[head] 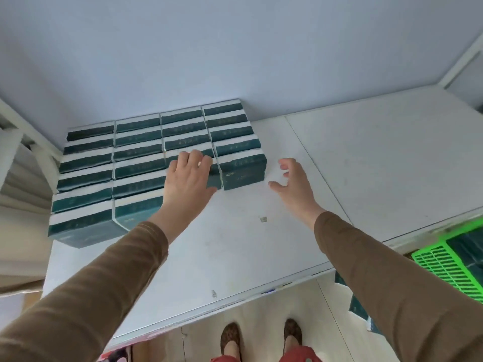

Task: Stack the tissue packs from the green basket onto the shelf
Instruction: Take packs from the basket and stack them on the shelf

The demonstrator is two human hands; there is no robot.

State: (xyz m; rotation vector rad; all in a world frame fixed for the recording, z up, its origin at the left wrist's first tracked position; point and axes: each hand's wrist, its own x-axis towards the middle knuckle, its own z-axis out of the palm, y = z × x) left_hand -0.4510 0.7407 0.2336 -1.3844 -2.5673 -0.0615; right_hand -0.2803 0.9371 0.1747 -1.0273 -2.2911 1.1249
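1. Left hand (189, 175): palm down, fingers straight and close together, lying flat over the front pack of the third column of tissue packs (146, 152). The fingers touch the pack's top; they do not curl around it.

2. Right hand (291, 182): apart from the packs, just to the right of the front pack of the fourth column (241, 171). Fingers and thumb are spread and loosely bent, and nothing is held. The hand is above the shelf (379, 163); whether it touches the surface cannot be told.

3. Tissue packs: dark green with white edges, set in four columns that run from the back wall (235, 48) toward the hands. The two columns left of the left hand reach farther forward, past its wrist; the fourth column ends between the two hands.

4. Shelf: a white board, bare to the right of the right hand and in front of both hands. A small scrap (264, 218) lies on it near the right wrist.

5. Green basket (444, 267): below and to the right of the right forearm, under the shelf's front edge. Dark green packs show inside it.

6. Sleeves (104, 283): brown, covering both forearms to the wrists.
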